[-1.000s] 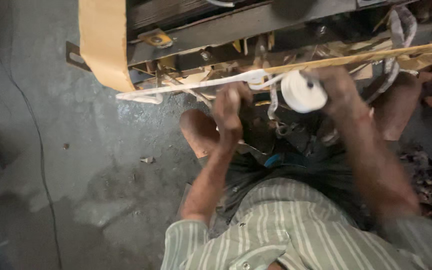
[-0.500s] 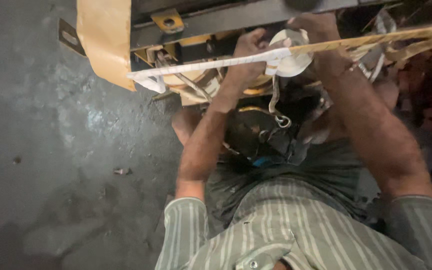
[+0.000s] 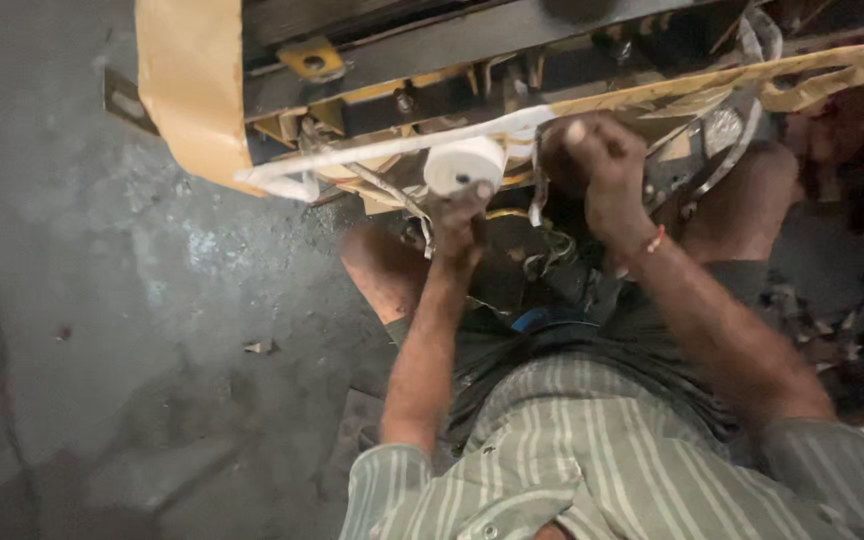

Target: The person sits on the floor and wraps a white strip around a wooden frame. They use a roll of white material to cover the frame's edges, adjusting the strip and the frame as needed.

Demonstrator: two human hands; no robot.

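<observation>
The small white roll of matt cloth tape [image 3: 464,163] looks soft and fibrous. The dark metal frame bar [image 3: 432,50] is dull and grimy. The tan paper wrapping [image 3: 184,90] appears smooth, the grey concrete floor [image 3: 102,330] rough and stained.

A white tape roll [image 3: 464,164] is held end-on beneath a pale taped bar [image 3: 392,148] running across the dark machine frame.
</observation>
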